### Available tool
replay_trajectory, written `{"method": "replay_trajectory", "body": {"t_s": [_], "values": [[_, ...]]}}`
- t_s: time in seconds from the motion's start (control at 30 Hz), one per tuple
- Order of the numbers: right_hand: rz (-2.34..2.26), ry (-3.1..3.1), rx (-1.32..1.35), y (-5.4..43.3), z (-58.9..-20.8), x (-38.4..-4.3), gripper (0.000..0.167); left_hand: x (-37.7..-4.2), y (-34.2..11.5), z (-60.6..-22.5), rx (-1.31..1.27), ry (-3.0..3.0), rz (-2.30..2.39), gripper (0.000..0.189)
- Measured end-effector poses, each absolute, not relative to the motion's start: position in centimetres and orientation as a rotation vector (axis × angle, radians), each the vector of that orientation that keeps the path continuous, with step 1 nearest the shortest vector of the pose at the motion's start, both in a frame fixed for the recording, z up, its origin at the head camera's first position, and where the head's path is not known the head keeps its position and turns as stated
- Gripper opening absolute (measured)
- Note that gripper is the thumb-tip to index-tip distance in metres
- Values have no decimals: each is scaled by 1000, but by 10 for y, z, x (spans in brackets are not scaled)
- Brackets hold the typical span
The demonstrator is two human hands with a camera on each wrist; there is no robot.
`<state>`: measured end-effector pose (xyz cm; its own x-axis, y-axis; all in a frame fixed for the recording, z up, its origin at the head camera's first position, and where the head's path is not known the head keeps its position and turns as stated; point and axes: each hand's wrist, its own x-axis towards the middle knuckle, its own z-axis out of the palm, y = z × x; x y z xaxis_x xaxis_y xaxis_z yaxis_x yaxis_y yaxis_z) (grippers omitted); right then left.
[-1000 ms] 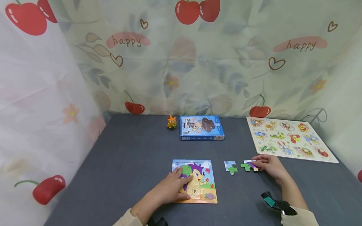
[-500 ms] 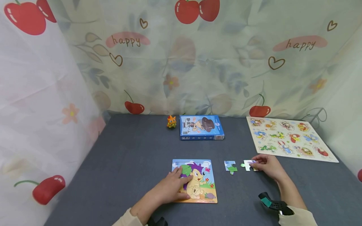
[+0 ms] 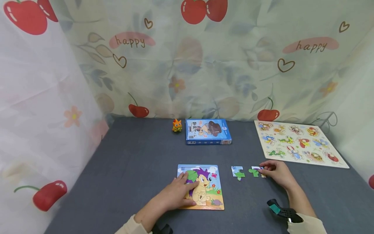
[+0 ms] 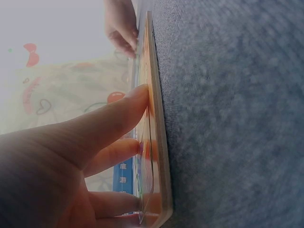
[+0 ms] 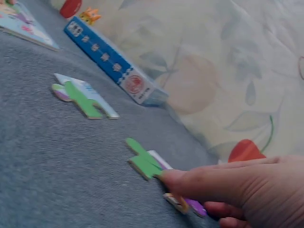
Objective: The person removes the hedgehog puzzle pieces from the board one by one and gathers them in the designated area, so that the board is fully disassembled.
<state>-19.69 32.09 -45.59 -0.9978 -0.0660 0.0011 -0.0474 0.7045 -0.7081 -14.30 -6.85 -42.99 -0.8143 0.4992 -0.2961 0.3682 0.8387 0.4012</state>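
- Well, right of the puzzle board (image 3: pixel 216 191), the right hand (image 3: pixel 279 174) pinched a piece (image 3: pixel 255 172), likely light, stiff, best held by its edges.
- The left hand (image 3: pixel 176 194) lay outspread on the board.

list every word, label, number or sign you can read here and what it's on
"happy": back cloth, left side
"happy": same cloth, right side
"底" and, it seems, "游": side of the blue box, in the left wrist view
Box front: title seems to end "ゲーム"; its small print is too small to read
Box end, red mark: too blurred to read
Puzzle, bottom edge: marks too small to read
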Motion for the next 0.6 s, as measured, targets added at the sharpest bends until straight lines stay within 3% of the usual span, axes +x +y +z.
{"method": "replay_trajectory", "body": {"t_s": [0.2, 0.6], "values": [[-1133, 2879, -198, 329, -457, -196, 41, -142, -69, -429, 650, 2625, 461, 63], [-1129, 2900, -195, 327, -458, -196, 37, -142, -68, -428, 656, 2632, 447, 63]]}}
